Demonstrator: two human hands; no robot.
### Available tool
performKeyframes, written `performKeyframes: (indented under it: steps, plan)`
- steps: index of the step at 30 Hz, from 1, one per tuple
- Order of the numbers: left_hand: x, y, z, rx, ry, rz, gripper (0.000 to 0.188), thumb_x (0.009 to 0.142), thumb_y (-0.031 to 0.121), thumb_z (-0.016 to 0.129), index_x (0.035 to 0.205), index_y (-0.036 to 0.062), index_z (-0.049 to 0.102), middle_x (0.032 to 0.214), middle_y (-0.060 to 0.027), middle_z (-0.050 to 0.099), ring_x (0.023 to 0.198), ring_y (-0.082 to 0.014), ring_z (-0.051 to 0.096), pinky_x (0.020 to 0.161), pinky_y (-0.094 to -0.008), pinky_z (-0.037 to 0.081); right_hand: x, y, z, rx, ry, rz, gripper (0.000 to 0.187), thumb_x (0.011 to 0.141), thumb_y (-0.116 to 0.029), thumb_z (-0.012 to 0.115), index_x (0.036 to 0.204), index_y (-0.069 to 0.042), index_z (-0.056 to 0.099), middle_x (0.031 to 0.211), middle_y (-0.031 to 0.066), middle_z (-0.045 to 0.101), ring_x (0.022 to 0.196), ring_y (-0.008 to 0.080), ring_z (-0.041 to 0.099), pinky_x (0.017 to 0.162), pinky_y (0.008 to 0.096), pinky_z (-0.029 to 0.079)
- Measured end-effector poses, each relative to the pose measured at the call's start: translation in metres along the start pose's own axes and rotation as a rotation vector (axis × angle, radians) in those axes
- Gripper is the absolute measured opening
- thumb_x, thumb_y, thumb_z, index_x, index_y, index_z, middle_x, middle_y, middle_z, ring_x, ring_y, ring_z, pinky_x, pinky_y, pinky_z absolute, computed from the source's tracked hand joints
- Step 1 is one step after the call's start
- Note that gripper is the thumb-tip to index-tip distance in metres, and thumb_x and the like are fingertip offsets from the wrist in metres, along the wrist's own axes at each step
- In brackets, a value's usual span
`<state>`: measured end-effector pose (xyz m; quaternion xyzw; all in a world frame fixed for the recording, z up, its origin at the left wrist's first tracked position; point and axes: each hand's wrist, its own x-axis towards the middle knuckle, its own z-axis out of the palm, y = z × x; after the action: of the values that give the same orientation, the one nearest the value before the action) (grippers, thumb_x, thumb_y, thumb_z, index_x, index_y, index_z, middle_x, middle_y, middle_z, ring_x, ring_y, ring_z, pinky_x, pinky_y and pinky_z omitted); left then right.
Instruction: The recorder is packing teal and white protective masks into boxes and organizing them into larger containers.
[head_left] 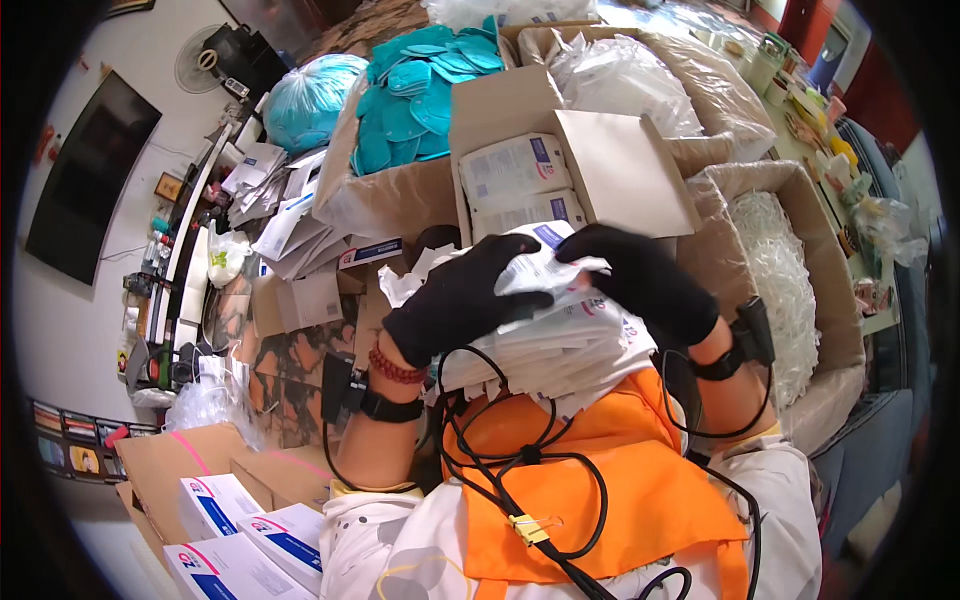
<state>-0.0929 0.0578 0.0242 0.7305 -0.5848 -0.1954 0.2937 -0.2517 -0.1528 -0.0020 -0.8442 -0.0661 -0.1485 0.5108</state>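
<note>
Both my hands wear black gloves and meet over my lap. My left hand [450, 300] grips a white packet [538, 272] with blue print, thumb and fingers at its left side. At the packet's right end the fingers of my right hand [645, 285] are closed on its edge; some fingertips are hidden. Just below lies a thick pile of similar white packets [560, 355], resting against my orange apron [610, 490]. Beyond my hands stands an open cardboard box [630, 170] with packets [515, 167] laid flat inside.
Teal pads [410, 95] fill a box at the far left. Clear plastic bags [625, 85] fill another behind, and a lined box [775, 290] stands right. White printed cartons [235, 570] sit lower left. Black cables [530, 455] hang across my front.
</note>
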Motion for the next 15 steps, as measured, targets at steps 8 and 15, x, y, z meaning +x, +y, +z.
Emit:
performKeyframes:
  steps: [8, 15]
  plan:
    - [0.005, 0.001, 0.018, 0.259, -0.071, -0.02, 0.088, 0.068, 0.042, 0.087, 0.137, 0.0021, 0.05, 0.134, -0.0201, 0.055, 0.128, -0.0349, 0.052, 0.109, -0.0413, 0.041, -0.051, 0.07, -0.011, -0.484, 0.078, 0.05, 0.039, 0.088, 0.002, 0.063, 0.127, -0.002, 0.058, 0.116, 0.0108, 0.066, 0.108, 0.0235, 0.064, 0.093, 0.0328, 0.051]
    - [0.014, -0.014, 0.008, 0.335, 0.099, -0.055, 0.063, 0.073, 0.024, 0.083, 0.127, 0.0064, 0.056, 0.118, -0.0175, 0.063, 0.108, -0.0353, 0.063, 0.093, -0.0424, 0.051, -0.021, 0.063, 0.007, -0.093, 0.328, 0.177, 0.046, 0.086, -0.001, 0.068, 0.129, -0.008, 0.054, 0.084, 0.0135, 0.063, 0.07, 0.0216, 0.067, 0.068, 0.0345, 0.056]
